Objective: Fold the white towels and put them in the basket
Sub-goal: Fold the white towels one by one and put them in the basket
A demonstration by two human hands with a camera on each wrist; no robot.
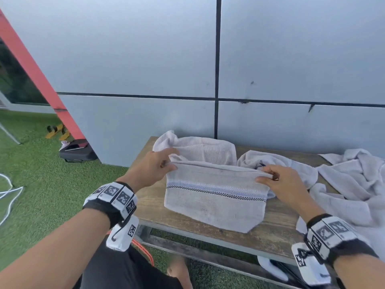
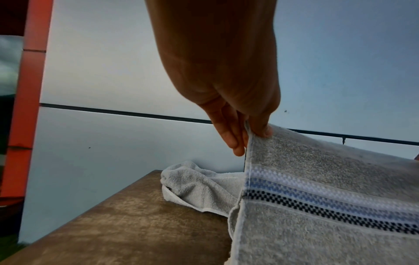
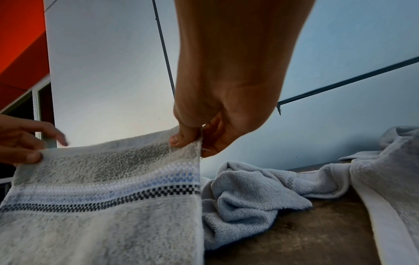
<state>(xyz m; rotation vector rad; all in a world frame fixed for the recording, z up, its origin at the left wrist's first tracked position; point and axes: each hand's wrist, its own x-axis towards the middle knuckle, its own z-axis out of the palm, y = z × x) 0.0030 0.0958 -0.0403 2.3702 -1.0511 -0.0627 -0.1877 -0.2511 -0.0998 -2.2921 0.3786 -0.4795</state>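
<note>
Holding a striped towel (image 1: 214,202) up at frame centre in the head view, I pinch its top corners: my left hand (image 1: 154,166) takes the left corner, my right hand (image 1: 285,182) the right. Its lower part lies on the wooden surface (image 1: 270,232). A crumpled towel (image 1: 200,150) sits behind it, and more loose towels (image 1: 354,184) spread toward the right edge. An orange rim (image 1: 145,254) shows at bottom centre; I cannot tell whether it is a basket or what it holds.

From the left wrist, my thumb and fingers (image 2: 229,136) clamp the towel's hem, its blue and black band at lower right.

From the right wrist, my thumb and fingers (image 3: 215,138) squeeze the opposite corner; bunched towels lie at right.
</note>
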